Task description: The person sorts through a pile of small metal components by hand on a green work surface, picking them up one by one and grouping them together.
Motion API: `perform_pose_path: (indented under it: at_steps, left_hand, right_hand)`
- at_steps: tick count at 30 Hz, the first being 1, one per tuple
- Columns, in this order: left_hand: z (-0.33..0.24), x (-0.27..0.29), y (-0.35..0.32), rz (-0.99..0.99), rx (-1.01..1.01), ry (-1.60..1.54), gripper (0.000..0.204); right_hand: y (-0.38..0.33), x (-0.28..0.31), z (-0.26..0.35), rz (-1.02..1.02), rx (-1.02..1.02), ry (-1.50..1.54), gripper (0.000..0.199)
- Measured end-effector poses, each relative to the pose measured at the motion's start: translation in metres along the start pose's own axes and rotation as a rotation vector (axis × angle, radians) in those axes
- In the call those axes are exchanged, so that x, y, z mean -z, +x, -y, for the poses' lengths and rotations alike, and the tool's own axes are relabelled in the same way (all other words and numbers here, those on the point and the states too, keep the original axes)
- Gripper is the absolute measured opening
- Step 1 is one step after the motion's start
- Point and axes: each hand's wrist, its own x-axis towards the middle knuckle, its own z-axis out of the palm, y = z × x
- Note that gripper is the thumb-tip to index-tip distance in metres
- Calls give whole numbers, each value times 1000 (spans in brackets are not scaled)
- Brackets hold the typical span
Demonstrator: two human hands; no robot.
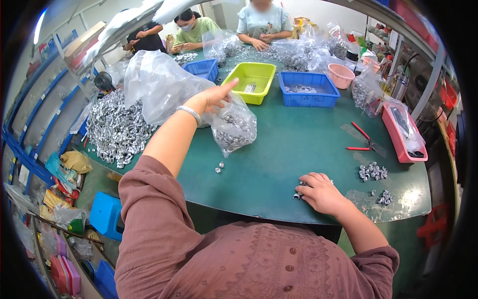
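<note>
Nearest, right hand (321, 192) rests on the green tabletop (298, 144), fingers curled together over small silver metal rings (298, 195). Beyond them, left hand (211, 97) pinches a clear plastic bag of rings (233, 128) — a loose grip could let it slump and spill rings across the tabletop.

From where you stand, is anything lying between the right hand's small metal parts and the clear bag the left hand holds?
Only two loose metal pieces lie on the green table between the right hand and the clear bag gripped by the left hand.
</note>
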Motion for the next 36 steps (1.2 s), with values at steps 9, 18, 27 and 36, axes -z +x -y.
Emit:
perform_pose_path:
  at_steps: [9,18,27,36]
  left_hand:
    - [-11,-63,-52,154,-422,948,62]
    - [-6,-29,3,-329,-513,292,21]
    - [-8,-53,-22,-65,-917,580,27]
    - [12,-90,-103,-719,-1465,525,25]
  right_hand:
    - [-5,-10,7,-183,-94,-166,26]
    - [-4,-17,8,-139,-149,-145,37]
    - [6,-9,21,-63,-147,-157,37]
    - [3,-28,19,-196,-237,-170,25]
